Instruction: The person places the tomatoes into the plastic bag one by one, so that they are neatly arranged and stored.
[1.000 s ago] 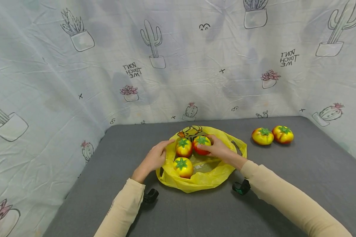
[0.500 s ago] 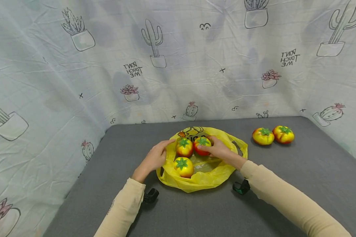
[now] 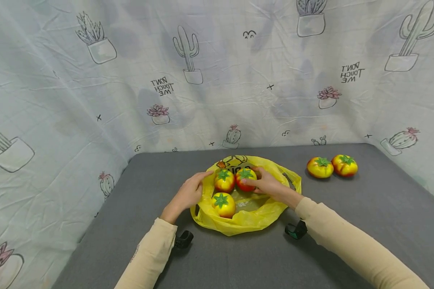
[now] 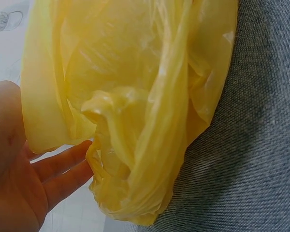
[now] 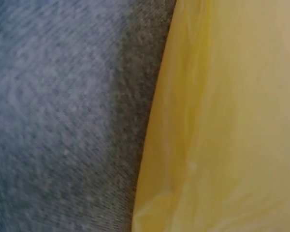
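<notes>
Yellow plastic bag (image 3: 262,216), mouth wide, on the grey fabric-covered tabletop (image 3: 238,261) between the hands. Right hand (image 3: 271,184) reaches in over the rim, thumb and fingers round a red-sided imitation tomato (image 3: 244,175). Just beside it, toward the left hand's fingertips, a second tomato (image 3: 224,182); a third tomato (image 3: 223,206) lies in the bag nearer the wearer. Left hand (image 3: 189,192) at the left rim, fingers fairly straight; cannot tell whether it pinches the film or merely props it (right wrist camera gives only bag side and tabletop). Beyond the right hand and to its right, side by side: a fourth tomato (image 3: 320,167) and a fifth tomato (image 3: 344,165).

Handling, as I judge it: brace the left rim, since thin film would likely sag; let the gripped fruit bear fully on the bag floor before the fingers part; spread them only slightly, then lift straight clear, sparing rim and neighbour.
</notes>
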### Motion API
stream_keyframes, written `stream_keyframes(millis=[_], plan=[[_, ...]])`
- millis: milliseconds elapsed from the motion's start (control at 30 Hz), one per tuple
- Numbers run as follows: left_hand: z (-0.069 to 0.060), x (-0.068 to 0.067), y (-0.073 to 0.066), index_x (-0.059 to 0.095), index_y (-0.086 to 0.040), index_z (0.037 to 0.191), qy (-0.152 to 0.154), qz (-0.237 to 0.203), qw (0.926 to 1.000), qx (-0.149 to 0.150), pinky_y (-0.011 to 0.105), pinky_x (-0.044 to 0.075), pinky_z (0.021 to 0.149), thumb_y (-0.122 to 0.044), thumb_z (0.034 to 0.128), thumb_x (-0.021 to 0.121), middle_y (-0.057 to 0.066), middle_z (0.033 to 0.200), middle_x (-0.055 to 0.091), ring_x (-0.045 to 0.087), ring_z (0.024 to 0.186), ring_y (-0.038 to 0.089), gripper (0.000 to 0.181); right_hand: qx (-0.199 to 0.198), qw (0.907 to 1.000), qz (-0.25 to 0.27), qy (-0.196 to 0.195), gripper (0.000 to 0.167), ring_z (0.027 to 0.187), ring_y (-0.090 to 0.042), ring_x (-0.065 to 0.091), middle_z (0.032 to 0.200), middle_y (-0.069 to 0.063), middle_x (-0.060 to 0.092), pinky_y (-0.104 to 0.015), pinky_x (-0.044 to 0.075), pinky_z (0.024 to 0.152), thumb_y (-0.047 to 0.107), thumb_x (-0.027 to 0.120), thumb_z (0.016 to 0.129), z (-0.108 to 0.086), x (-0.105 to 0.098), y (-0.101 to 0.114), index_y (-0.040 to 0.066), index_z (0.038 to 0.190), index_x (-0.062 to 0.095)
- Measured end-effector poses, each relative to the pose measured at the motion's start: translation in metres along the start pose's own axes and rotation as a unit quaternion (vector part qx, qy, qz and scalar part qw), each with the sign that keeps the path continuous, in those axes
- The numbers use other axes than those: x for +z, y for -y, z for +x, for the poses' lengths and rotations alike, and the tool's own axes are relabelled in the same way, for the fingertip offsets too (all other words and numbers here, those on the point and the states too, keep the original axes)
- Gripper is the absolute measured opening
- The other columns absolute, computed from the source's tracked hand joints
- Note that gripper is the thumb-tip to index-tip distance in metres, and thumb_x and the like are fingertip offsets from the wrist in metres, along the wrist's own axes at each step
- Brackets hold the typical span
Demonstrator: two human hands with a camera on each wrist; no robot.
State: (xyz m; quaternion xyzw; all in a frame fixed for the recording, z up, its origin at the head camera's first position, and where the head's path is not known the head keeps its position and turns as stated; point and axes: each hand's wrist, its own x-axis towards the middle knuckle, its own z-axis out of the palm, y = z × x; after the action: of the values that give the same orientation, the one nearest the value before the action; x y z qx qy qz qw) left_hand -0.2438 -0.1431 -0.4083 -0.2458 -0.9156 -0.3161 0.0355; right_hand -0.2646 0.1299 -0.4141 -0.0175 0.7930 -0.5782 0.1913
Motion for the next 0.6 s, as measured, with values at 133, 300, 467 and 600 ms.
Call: stream_keyframes(millis=[133,300,467,600], plan=[[0.0,0.001,0.0,0.049,-0.007,0.139,-0.002,-0.002,1.0,0.001,0.047,0.038,0.099,0.006,0.0958,0.036,0.015,0.137,0.049,0.046,0.125,0.031,0.047,-0.002,0.9997,0.018,0.016,0.086,0.128,-0.037,0.037,0.151,-0.027,0.016,-0.046,0.039,0.098,0.034,0.065,0.091,-0.005,-0.003,0.001,0.003,0.151,0.012],[0.0,0.001,0.001,0.05,-0.006,0.139,-0.002,-0.003,1.0,0.007,0.046,0.037,0.1,0.006,0.0957,0.037,0.015,0.136,0.049,0.046,0.125,0.031,0.047,0.001,0.9985,0.04,0.038,0.084,0.134,-0.038,0.027,0.152,-0.026,0.012,-0.049,0.032,0.103,0.031,0.064,0.092,-0.014,-0.009,0.002,0.005,0.152,0.011],[0.0,0.001,0.002,0.049,-0.007,0.139,0.002,-0.006,0.9999,0.009,0.047,0.039,0.098,0.007,0.0952,0.037,0.015,0.137,0.049,0.045,0.125,0.031,0.048,-0.012,0.9988,0.021,0.044,0.08,0.134,-0.037,0.029,0.151,-0.025,0.017,-0.05,0.032,0.103,0.032,0.063,0.093,-0.022,-0.017,0.004,0.004,0.151,0.016],[0.0,0.0,0.002,0.049,-0.006,0.139,0.003,-0.007,0.9999,0.007,0.047,0.038,0.099,0.006,0.0954,0.037,0.015,0.137,0.049,0.045,0.125,0.032,0.048,-0.02,0.9974,0.027,0.064,0.075,0.135,-0.039,0.027,0.151,-0.025,0.02,-0.051,0.035,0.101,0.033,0.058,0.095,-0.026,-0.025,0.006,0.003,0.151,0.018]])
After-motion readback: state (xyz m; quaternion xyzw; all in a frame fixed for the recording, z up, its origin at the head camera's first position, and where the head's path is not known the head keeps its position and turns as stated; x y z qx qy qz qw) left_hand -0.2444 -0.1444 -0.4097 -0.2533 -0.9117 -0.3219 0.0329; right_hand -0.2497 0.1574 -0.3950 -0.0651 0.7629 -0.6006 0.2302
